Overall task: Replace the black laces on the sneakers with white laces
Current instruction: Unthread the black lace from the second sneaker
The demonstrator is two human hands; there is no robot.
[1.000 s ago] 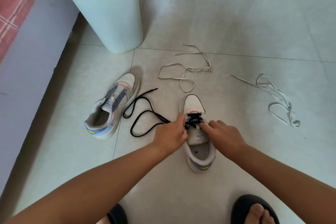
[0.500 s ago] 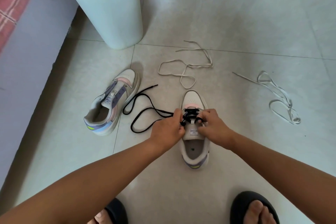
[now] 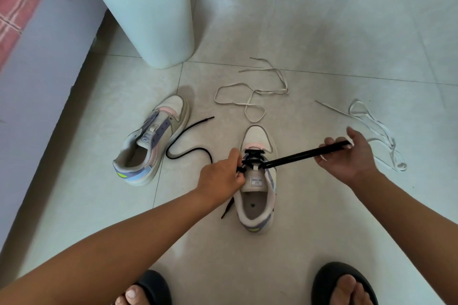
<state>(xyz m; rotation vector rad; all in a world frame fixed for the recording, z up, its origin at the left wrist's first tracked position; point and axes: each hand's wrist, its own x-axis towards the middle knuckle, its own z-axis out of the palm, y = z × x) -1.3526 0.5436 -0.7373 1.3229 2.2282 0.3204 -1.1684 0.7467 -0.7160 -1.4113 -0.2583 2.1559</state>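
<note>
Unlaced sneaker (image 3: 151, 146) sits left, its black lace (image 3: 190, 140) loose beside it. Left hand (image 3: 223, 176) pinches the second sneaker (image 3: 256, 181) at its eyelets, bracing it, while right hand (image 3: 347, 156) grips the taut lace (image 3: 297, 156), drawing it out. White laces (image 3: 252, 96) wait beyond.

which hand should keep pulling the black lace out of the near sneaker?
Likely right. The right hand already holds the black lace, drawn taut from the near sneaker; the left hand pinches at its eyelets, bracing.
</note>
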